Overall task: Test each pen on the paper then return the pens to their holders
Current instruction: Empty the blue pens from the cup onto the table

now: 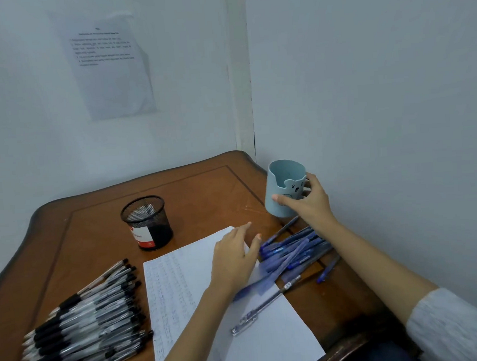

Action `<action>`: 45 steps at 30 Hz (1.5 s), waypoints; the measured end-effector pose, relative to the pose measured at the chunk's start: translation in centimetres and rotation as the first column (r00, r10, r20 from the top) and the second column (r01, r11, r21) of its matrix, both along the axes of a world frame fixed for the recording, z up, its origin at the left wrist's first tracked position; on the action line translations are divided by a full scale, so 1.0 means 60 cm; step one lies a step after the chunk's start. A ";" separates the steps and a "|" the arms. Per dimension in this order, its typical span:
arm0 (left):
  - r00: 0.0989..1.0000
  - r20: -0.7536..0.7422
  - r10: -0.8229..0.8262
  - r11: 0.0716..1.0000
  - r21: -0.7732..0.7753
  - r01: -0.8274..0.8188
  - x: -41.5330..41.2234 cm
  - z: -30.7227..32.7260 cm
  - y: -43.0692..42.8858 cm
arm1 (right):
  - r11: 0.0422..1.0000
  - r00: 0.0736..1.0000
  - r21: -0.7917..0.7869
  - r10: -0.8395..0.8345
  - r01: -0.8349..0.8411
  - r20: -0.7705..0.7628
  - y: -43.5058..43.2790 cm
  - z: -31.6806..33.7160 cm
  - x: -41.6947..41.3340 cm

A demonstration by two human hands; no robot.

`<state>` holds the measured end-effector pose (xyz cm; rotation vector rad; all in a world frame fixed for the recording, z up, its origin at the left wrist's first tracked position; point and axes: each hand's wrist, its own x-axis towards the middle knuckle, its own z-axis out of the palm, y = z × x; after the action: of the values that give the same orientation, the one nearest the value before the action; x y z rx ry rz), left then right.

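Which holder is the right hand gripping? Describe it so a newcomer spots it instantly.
Start at the far right corner of the wooden table. There the right hand grips the pale blue cup, just beyond the blue pens. Unlike the black mesh holder to its left, it is solid-walled with a bear face.

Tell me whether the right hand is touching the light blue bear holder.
Touching. In the head view the right hand grips the light blue bear holder, thumb across its front.
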<state>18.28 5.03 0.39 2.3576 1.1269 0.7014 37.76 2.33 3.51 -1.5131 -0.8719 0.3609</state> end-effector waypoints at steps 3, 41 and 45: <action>0.985 -0.055 0.161 0.987 0.021 -0.160 -0.044 -0.013 0.030 | 0.995 0.996 -0.051 0.091 -0.090 0.019 0.036 -0.009 -0.031; 0.924 -0.316 -0.217 0.976 -0.092 0.198 -0.059 -0.044 -0.094 | 0.860 0.907 -0.490 0.083 0.144 0.413 -0.164 -0.089 0.037; 0.928 -0.297 -0.226 0.974 -0.050 0.222 -0.038 -0.047 -0.096 | 0.876 0.906 -0.454 0.047 0.164 0.420 -0.178 -0.095 0.020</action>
<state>15.99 -0.71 -2.42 2.5875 0.9495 0.2566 38.96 -8.33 -2.18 -2.1315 -1.1235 0.2121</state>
